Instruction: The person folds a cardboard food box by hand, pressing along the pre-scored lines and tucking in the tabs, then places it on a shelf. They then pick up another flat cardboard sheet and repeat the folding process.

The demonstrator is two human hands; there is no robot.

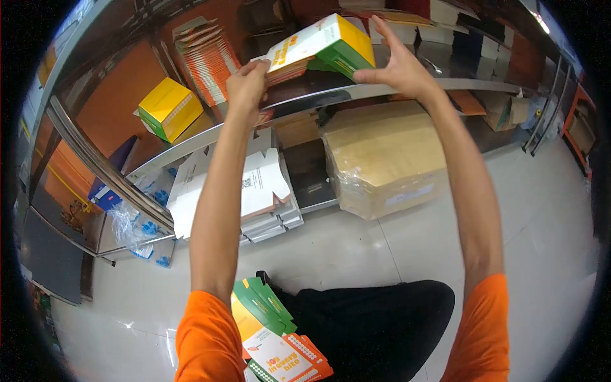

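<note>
Both my arms reach up to a metal shelf (356, 93). Between my hands is a folded carton box (321, 46), white, yellow and green with orange print. My left hand (247, 81) grips its left end, where an orange flap shows. My right hand (396, 65) presses flat against its yellow and green right end, fingers spread upward. The box rests on or just above the shelf edge; I cannot tell which.
A finished yellow and green box (169, 108) sits on the shelf at left. Flat orange-striped cartons (207, 60) lean behind. Below lie white flat cartons (264, 191) and a wrapped brown bundle (385, 159). Flat printed cartons (273, 337) rest on my lap.
</note>
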